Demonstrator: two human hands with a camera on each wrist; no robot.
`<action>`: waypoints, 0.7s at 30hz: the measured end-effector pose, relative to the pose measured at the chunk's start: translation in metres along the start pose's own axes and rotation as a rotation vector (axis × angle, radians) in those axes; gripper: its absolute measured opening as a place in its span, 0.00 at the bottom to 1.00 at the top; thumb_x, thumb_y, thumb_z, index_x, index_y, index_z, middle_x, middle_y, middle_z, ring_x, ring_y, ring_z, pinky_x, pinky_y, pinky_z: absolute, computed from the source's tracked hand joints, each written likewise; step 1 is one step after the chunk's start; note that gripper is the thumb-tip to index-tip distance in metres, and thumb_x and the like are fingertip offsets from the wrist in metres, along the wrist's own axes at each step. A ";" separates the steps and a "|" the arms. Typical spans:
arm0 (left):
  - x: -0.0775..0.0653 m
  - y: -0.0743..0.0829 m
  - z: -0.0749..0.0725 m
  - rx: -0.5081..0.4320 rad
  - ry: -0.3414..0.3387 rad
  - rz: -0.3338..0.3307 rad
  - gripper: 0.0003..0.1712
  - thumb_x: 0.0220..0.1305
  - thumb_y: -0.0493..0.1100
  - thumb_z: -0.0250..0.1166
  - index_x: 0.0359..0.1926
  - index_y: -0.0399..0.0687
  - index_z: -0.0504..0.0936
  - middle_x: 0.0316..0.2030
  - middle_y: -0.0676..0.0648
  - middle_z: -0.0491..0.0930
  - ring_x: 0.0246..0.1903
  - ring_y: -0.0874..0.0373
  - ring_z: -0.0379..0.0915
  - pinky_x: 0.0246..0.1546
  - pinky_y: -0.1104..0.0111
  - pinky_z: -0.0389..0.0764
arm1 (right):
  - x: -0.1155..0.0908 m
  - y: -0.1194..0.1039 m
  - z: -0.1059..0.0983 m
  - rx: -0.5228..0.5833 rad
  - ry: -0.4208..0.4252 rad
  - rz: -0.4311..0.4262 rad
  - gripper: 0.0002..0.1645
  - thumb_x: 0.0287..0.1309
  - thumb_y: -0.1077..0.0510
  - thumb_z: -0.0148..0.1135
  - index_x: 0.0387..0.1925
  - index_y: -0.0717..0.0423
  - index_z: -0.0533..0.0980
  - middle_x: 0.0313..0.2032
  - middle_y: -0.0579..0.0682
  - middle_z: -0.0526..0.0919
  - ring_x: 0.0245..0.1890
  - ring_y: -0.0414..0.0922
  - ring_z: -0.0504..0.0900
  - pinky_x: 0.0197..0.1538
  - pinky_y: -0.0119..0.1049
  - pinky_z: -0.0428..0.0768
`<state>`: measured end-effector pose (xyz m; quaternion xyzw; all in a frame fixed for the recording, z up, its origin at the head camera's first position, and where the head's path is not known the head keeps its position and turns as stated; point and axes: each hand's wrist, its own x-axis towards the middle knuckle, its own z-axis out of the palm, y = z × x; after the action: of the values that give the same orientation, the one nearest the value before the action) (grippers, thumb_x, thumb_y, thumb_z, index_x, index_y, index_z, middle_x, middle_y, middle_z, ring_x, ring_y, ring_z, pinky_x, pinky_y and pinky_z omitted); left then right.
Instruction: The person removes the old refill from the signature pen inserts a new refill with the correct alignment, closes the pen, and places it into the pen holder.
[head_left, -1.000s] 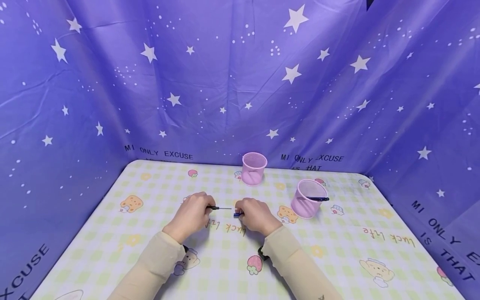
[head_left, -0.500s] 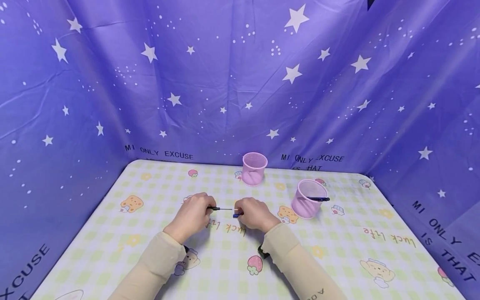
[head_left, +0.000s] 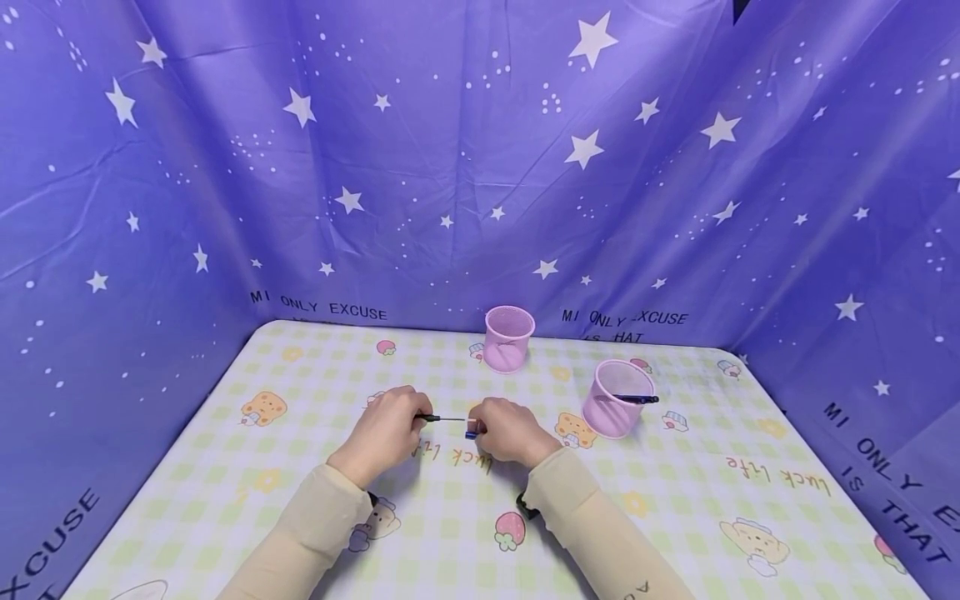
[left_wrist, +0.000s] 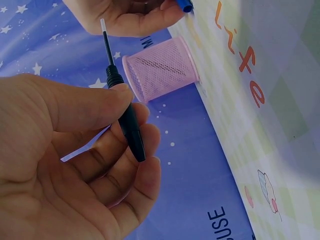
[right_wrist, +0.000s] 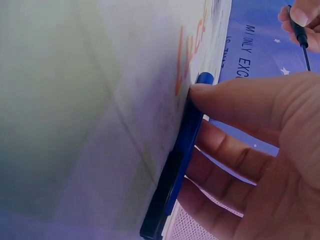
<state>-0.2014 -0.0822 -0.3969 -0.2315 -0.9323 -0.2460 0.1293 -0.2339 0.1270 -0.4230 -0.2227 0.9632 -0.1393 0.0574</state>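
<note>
Over the middle of the table, my left hand (head_left: 386, 433) pinches the black tapered front section (left_wrist: 131, 127) of a pen between thumb and fingers. A thin dark refill (left_wrist: 107, 47) with a whitish end sticks out of that section toward my right hand (head_left: 513, 431). The right thumb and fingers hold a blue pen barrel (right_wrist: 190, 122) with a dark clip (right_wrist: 162, 200), close to the tabletop. In the head view most of the barrel is hidden under the hand, with only its blue end showing. The refill end and the barrel are apart.
A pink mesh pen holder (head_left: 507, 354) stands near the table's back edge. Another pink pen holder (head_left: 606, 417) stands to the right of my right hand, with a dark pen (head_left: 637, 399) leaning out over its rim. A purple star-printed curtain (head_left: 450, 167) surrounds the checked tablecloth (head_left: 675, 508).
The blue barrel's visible end has shifted slightly left and lower beneath the right fingers. Both hands otherwise stay nearly still, keeping their holds.
</note>
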 end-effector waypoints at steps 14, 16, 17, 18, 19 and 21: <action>0.000 0.000 0.000 -0.002 -0.002 0.001 0.10 0.51 0.28 0.67 0.29 0.48 0.84 0.26 0.55 0.75 0.29 0.61 0.72 0.35 0.64 0.75 | -0.004 -0.001 -0.001 -0.015 0.040 -0.046 0.08 0.47 0.64 0.65 0.27 0.48 0.80 0.27 0.41 0.75 0.28 0.40 0.72 0.32 0.38 0.72; 0.000 0.000 0.000 -0.003 -0.002 0.004 0.10 0.51 0.28 0.67 0.29 0.49 0.84 0.26 0.55 0.75 0.28 0.61 0.72 0.35 0.64 0.75 | -0.004 -0.001 -0.001 -0.017 0.041 -0.056 0.08 0.47 0.65 0.65 0.27 0.47 0.80 0.27 0.40 0.76 0.28 0.40 0.73 0.33 0.38 0.73; 0.000 0.000 0.000 -0.003 -0.002 0.004 0.10 0.51 0.28 0.67 0.29 0.49 0.84 0.25 0.55 0.75 0.28 0.61 0.72 0.34 0.64 0.75 | -0.004 -0.001 -0.001 -0.019 0.040 -0.061 0.09 0.47 0.65 0.65 0.27 0.47 0.80 0.27 0.40 0.76 0.28 0.39 0.73 0.33 0.38 0.73; 0.000 0.000 0.000 -0.003 -0.002 0.005 0.10 0.51 0.28 0.67 0.29 0.49 0.84 0.25 0.55 0.75 0.28 0.61 0.72 0.34 0.64 0.75 | -0.004 -0.001 -0.001 -0.021 0.039 -0.066 0.09 0.47 0.65 0.65 0.27 0.47 0.80 0.27 0.40 0.76 0.28 0.39 0.73 0.33 0.38 0.73; 0.000 0.000 0.000 -0.003 -0.002 0.006 0.10 0.51 0.28 0.67 0.29 0.49 0.84 0.25 0.55 0.75 0.28 0.61 0.72 0.34 0.64 0.75 | -0.004 -0.001 -0.001 -0.023 0.038 -0.070 0.09 0.47 0.65 0.65 0.27 0.47 0.81 0.27 0.40 0.76 0.28 0.39 0.73 0.33 0.38 0.73; 0.000 0.000 0.000 -0.001 -0.003 0.005 0.10 0.51 0.28 0.67 0.29 0.49 0.84 0.25 0.55 0.75 0.28 0.61 0.72 0.34 0.64 0.75 | -0.004 -0.001 -0.001 -0.025 0.036 -0.076 0.09 0.47 0.65 0.64 0.27 0.47 0.81 0.27 0.40 0.76 0.28 0.39 0.73 0.33 0.38 0.74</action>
<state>-0.2014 -0.0824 -0.3972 -0.2345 -0.9317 -0.2460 0.1286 -0.2303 0.1278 -0.4219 -0.2573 0.9566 -0.1332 0.0318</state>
